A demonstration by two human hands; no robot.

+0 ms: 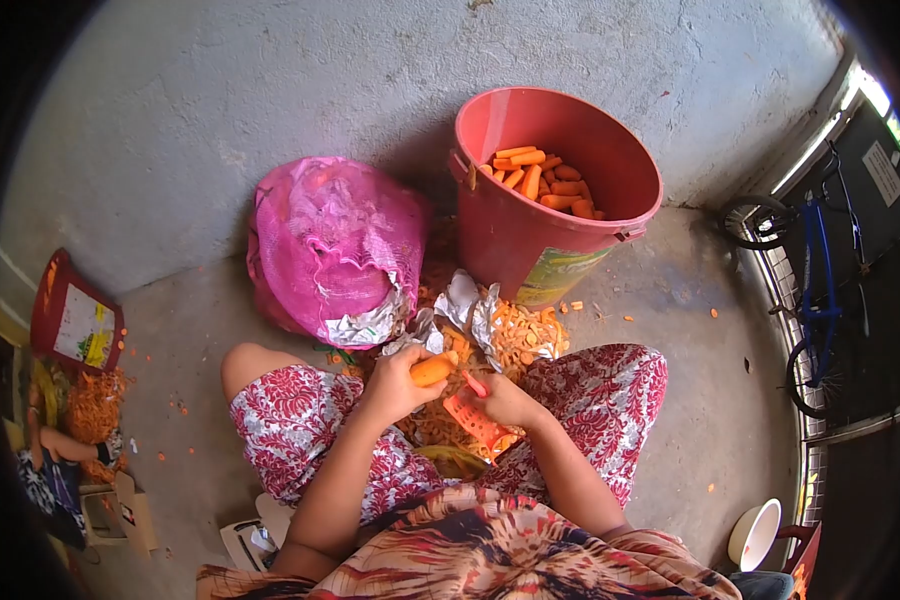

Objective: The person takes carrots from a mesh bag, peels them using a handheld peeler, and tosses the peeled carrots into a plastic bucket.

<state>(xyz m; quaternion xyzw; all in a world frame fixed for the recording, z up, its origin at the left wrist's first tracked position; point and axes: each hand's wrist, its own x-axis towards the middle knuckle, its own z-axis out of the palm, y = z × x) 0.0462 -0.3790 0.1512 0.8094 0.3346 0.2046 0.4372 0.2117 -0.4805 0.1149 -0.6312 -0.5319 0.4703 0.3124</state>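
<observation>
My left hand (394, 386) is closed around a carrot (432, 370), whose front end sticks out toward the right. Close beside it, my right hand (510, 402) grips a red-orange tool (476, 416) with a flat part that has holes in it; its exact kind is hard to make out. The carrot and the tool are near each other, and I cannot tell whether they touch. Below and ahead of both hands, orange peelings and cut carrot ends (522, 335) lie heaped between my crossed legs, with crumpled silvery sheets (460, 300) among them.
A tall red bucket (560, 225) holding several peeled carrots stands by the wall. Left of it sits a full pink mesh sack (320, 240). Another person's leg (65, 445), a tipped red bucket (75, 320) and more peelings are at far left. A blue bicycle (818, 290) and white basin (754, 535) are at right.
</observation>
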